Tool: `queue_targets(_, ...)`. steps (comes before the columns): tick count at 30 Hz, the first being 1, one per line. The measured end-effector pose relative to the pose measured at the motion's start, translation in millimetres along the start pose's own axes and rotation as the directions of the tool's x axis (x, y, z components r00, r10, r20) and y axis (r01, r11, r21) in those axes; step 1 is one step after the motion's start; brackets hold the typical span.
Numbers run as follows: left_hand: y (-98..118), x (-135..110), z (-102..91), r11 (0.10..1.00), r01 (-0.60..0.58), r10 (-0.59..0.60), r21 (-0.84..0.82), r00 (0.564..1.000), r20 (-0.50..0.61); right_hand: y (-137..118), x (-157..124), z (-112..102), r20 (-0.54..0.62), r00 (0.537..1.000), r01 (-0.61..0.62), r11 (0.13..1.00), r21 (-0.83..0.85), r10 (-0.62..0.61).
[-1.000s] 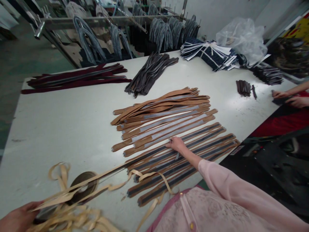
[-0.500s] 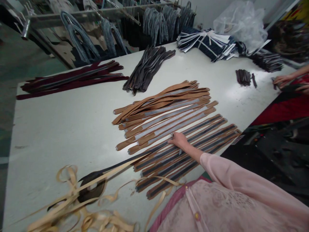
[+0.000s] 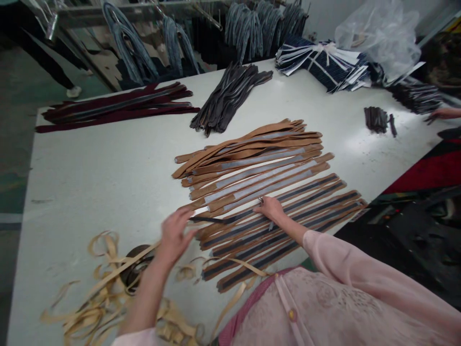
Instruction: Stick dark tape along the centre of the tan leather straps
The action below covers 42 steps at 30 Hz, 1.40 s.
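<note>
My left hand (image 3: 175, 235), slightly blurred, is closed on the black tape (image 3: 209, 220) at the left ends of the brown strips. From there the tape lies along one brown fabric strip (image 3: 248, 226). My right hand (image 3: 272, 210) presses on this strip around its middle. A small metal tool that looks like scissors (image 3: 271, 225) pokes out of the right fist, its shape mostly hidden. Below and beside the hands, several brown strips carry dark tape down their middles. Behind my left forearm sits a dark tape roll (image 3: 135, 262) with pale backing paper (image 3: 140, 254) leading off it.
Loose backing paper (image 3: 93, 312) curls at the front left. Brown strips with grey backing (image 3: 252, 149), a dark strip bundle (image 3: 230, 98) and maroon strips (image 3: 118, 110) lie farther back. A co-worker's hand (image 3: 446, 113) is at the right, near small dark pieces (image 3: 376, 120).
My left hand has come into view from below and taken the black tape near the strips' left ends. My right hand stays on the strip. The view has shifted slightly.
</note>
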State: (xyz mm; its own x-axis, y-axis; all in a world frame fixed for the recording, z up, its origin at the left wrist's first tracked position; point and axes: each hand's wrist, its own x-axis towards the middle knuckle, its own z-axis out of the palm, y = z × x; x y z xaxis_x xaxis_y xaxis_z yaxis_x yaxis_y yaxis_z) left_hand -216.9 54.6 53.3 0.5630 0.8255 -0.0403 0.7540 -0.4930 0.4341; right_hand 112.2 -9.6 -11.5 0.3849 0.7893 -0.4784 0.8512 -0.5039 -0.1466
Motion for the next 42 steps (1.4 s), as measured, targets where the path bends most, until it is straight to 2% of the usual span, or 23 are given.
queue_targets(3, 37.5, 23.0, 39.4, 0.992, -0.127, 0.128, -0.016, 0.989, 0.074, -2.5, -1.9, -3.1, 0.008, 1.000, 0.007, 1.000, -0.001, -0.007)
queue_targets(6, 59.2, 40.3, 62.6, 0.994, -0.107, 0.102, 0.037, 0.986, 0.132, -3.8, -3.1, -5.5, 0.015, 1.000, 0.018, 1.000, 0.005, -0.018)
queue_targets(8, 63.2, 43.1, 62.4, 0.994, -0.082, 0.073, 0.069, 0.990, 0.121, -3.4, -3.3, -5.9, 0.023, 0.999, 0.022, 1.000, 0.011, -0.022)
queue_targets(11, 62.5, 38.3, 48.5, 0.997, -0.061, 0.055, 0.044, 0.990, 0.126, -1.6, -2.9, -5.1, 0.017, 0.999, 0.030, 0.999, 0.015, -0.031)
queue_targets(14, 59.4, 31.0, 36.0, 0.991, 0.064, -0.034, -0.113, 0.967, 0.254, -0.3, -2.3, -4.4, 0.010, 0.999, 0.038, 0.999, 0.021, -0.038)
queue_targets(16, 54.7, 26.3, 33.3, 0.958, 0.174, -0.095, -0.229, 0.943, 0.319, 0.1, -2.1, -4.7, 0.016, 0.999, 0.037, 0.999, 0.024, -0.038)
queue_targets(19, 41.6, 19.0, 36.3, 0.912, 0.271, -0.167, -0.309, 0.931, 0.324, 0.4, -2.2, -5.4, 0.012, 0.999, 0.042, 0.999, 0.030, -0.043)
queue_targets(25, 5.1, -3.5, 42.7, 0.879, 0.391, -0.309, -0.273, 0.903, 0.299, 1.6, -1.6, -2.2, -0.002, 0.999, 0.039, 0.999, 0.033, -0.039)
queue_targets(30, -30.2, -33.3, 29.8, 0.838, 0.482, -0.403, -0.258, 0.863, 0.304, 0.6, -1.1, -1.1, 0.009, 1.000, 0.027, 0.999, 0.029, -0.028)
queue_targets(33, -52.7, -51.9, 20.6, 0.825, 0.539, -0.469, -0.172, 0.821, 0.324, -0.6, -1.5, -2.1, 0.008, 1.000, 0.027, 0.999, 0.025, -0.027)
queue_targets(36, -66.2, -63.0, 16.3, 0.813, 0.581, -0.542, -0.044, 0.782, 0.308, -0.9, -2.4, -3.5, 0.010, 0.999, 0.030, 0.999, 0.015, -0.030)
queue_targets(39, -67.7, -64.0, 17.1, 0.794, 0.607, -0.593, 0.028, 0.764, 0.253, -1.2, -5.8, -6.0, 0.017, 0.999, 0.029, 0.999, -0.019, -0.029)
queue_targets(42, -65.2, -60.5, 19.9, 0.769, 0.634, -0.637, 0.084, 0.746, 0.196, -8.5, -14.2, -8.9, -0.022, 0.996, 0.088, 0.993, -0.079, -0.089)
